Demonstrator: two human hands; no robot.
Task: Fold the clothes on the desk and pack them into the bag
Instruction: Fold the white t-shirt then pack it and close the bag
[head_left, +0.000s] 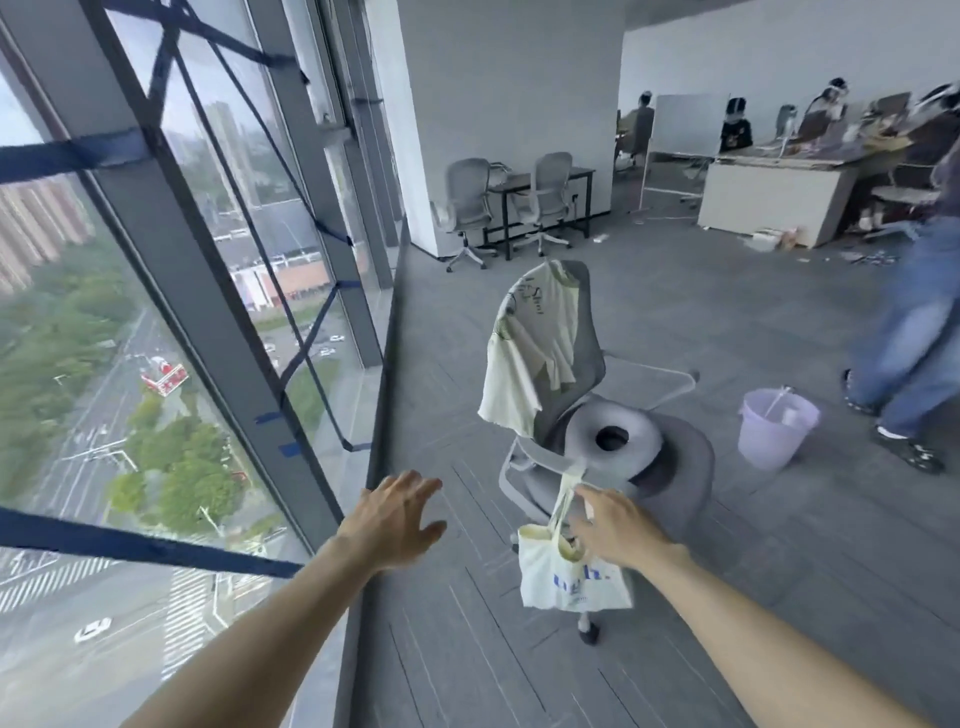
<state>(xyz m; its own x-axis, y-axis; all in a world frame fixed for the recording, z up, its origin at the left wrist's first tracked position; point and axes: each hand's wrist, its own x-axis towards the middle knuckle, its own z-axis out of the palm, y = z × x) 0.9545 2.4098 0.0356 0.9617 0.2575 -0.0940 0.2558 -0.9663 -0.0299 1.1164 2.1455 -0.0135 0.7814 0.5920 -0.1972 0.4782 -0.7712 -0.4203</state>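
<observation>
A cream tote bag (569, 579) with blue lettering hangs by its straps from the armrest of a grey office chair (675, 467). My right hand (618, 527) is at the straps, fingers curled round them just below the armrest. A pale cream T-shirt (530, 343) with a printed design is draped over the chair's backrest. My left hand (397, 514) hovers left of the bag with fingers spread, holding nothing. A grey ring cushion (613, 439) lies on the seat.
A floor-to-ceiling window (156, 312) runs along the left. A lilac bucket (776, 428) stands on the floor to the right of the chair, with a person in jeans (914, 332) walking beside it. Two chairs, desks and seated people are further back.
</observation>
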